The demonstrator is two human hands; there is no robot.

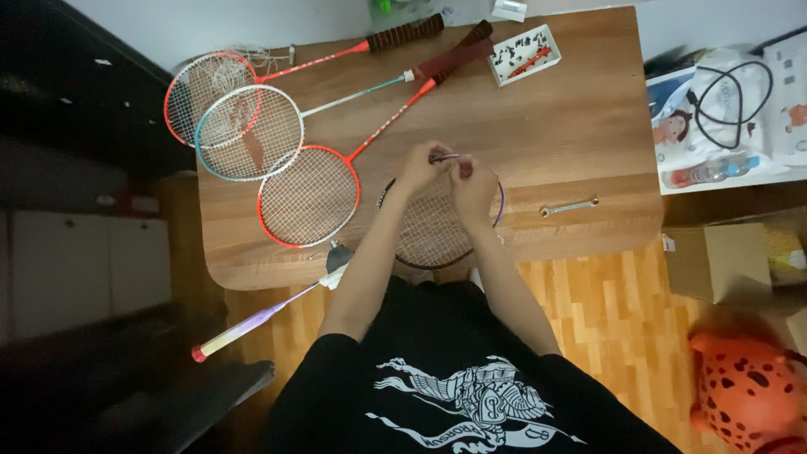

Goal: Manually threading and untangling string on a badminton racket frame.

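Together, both hands (448, 171) pinch the purple racket's (437, 231) top rim

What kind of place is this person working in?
Probably a room at home used for racket repair. Both hands, left hand and right hand, work on a purple racket on a wooden table, with three spare rackets, a wrench and a parts tray.

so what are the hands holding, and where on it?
Both hands, left hand and right hand, pinch the far rim of the purple racket lying on the table.
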